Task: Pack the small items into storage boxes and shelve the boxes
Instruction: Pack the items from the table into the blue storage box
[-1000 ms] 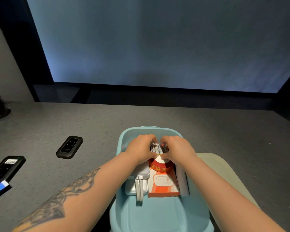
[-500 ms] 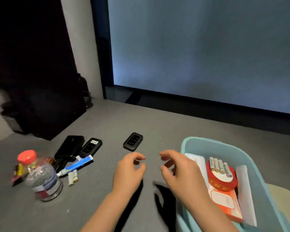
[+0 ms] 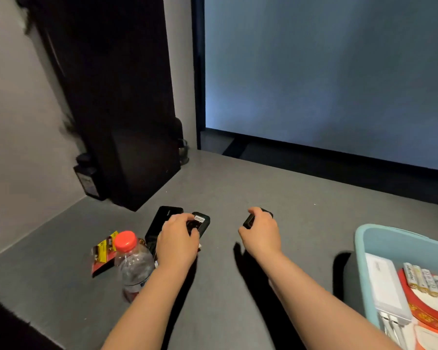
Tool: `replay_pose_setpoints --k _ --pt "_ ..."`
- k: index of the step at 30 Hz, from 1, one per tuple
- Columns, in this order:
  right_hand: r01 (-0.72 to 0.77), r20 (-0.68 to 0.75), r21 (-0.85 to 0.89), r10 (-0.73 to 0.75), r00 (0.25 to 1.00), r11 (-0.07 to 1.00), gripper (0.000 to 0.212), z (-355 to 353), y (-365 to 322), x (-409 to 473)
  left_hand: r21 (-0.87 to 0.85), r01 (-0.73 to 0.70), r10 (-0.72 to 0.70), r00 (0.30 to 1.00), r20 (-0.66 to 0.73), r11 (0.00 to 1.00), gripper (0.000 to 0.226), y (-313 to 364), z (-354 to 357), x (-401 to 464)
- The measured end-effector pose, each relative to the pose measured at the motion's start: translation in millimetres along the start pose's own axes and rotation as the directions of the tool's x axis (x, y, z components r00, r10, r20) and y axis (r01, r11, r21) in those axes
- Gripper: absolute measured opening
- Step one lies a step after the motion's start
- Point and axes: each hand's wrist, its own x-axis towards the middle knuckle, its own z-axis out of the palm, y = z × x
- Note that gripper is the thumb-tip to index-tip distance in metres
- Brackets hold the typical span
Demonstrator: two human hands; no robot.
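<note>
Evidently both hands are on small dark gadgets lying on the grey desk (image 3: 238,286). The left hand (image 3: 178,242) curls over a slim black rectangular device with a white label (image 3: 201,222), thumb on one long edge and fingers over the other; the right hand (image 3: 262,234) wraps round a smaller black box-shaped device (image 3: 249,219), whose near corner and far tip are all that show. Whether either is lifted clear of the desk cannot be told.

Both look like rigid plastic shells, light, smooth and a little slippery, so a pinch across the long sides suits them better than a hold by the ends; they should bear a firm squeeze but not a drop.

The pale blue plastic storage box (image 3: 390,238) stands well apart to the right, cut off by the frame, with a white oblong pack (image 3: 384,286), a red round tin (image 3: 430,309) and a row of batteries (image 3: 427,281) inside.

A larger flat black case (image 3: 165,215) lies just beside the labelled device, partly behind the left hand. A clear bottle with a red cap (image 3: 133,263) hides part of a yellow and red packet (image 3: 103,253), its print unreadable.
</note>
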Motion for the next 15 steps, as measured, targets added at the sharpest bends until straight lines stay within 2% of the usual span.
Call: replay_pose_setpoints --k 5,9,12,15 --pt "0.019 0.131 -0.305 0.022 0.991 0.952 0.058 22 7 28 0.089 0.056 -0.066 0.991 0.115 0.994 0.045 -7 35 21" --pt "0.064 0.232 -0.404 0.034 0.972 0.913 0.06 34 30 27 0.253 0.032 -0.082 0.978 0.19 0.967 0.052 -14 61 26" --pt "0.096 0.189 -0.373 -0.026 0.982 0.923 0.055 38 44 21 0.302 -0.001 -0.053 0.984 0.171 0.953 0.052 -15 72 30" --pt "0.074 0.044 -0.291 -0.064 0.997 0.954 0.043 36 50 16 0.218 -0.048 0.0 0.976 0.217 0.975 0.049 -6 81 34"
